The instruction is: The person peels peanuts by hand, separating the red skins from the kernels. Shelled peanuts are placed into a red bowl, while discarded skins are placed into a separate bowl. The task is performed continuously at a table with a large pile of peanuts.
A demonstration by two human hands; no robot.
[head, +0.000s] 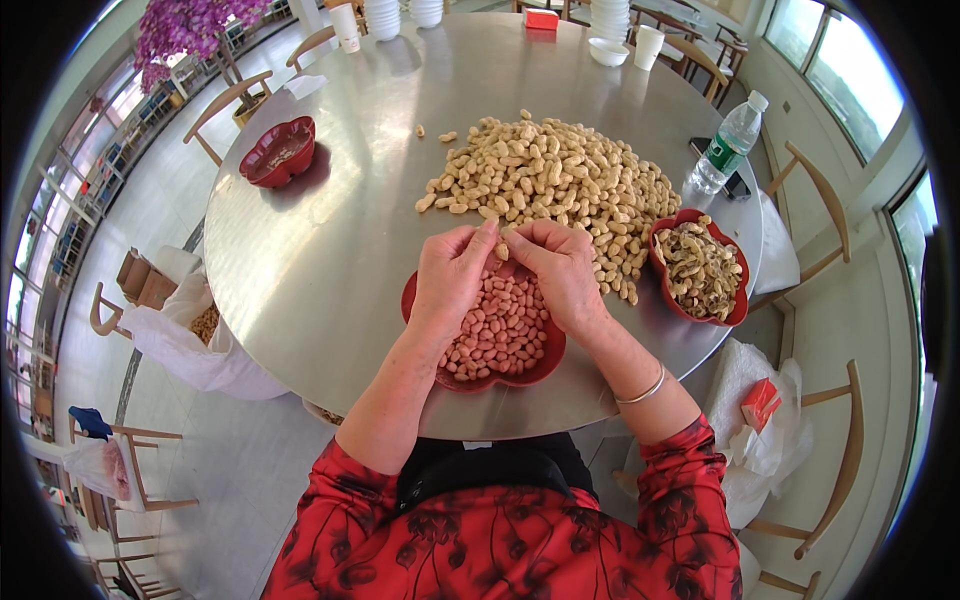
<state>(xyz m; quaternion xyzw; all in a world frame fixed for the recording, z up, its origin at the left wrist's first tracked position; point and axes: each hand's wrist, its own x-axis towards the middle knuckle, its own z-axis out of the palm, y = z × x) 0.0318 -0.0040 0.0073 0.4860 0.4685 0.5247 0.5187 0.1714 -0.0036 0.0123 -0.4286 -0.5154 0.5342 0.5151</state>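
My left hand and my right hand meet over the back of a red flower-shaped bowl, with a peanut pod pinched between their fingertips. Shelled pink-skinned peanuts lie in that bowl. Just beyond my hands spreads a big heap of unshelled peanuts on the round metal table. To the right, a second red bowl holds a pile of empty peanut shells. Which hand bears most of the pod cannot be told.
A third red bowl stands at the table's left. At the right edge are a water bottle and a dark phone. Paper cups, stacked white bowls and a red box stand at the far edge. Wooden chairs surround the table.
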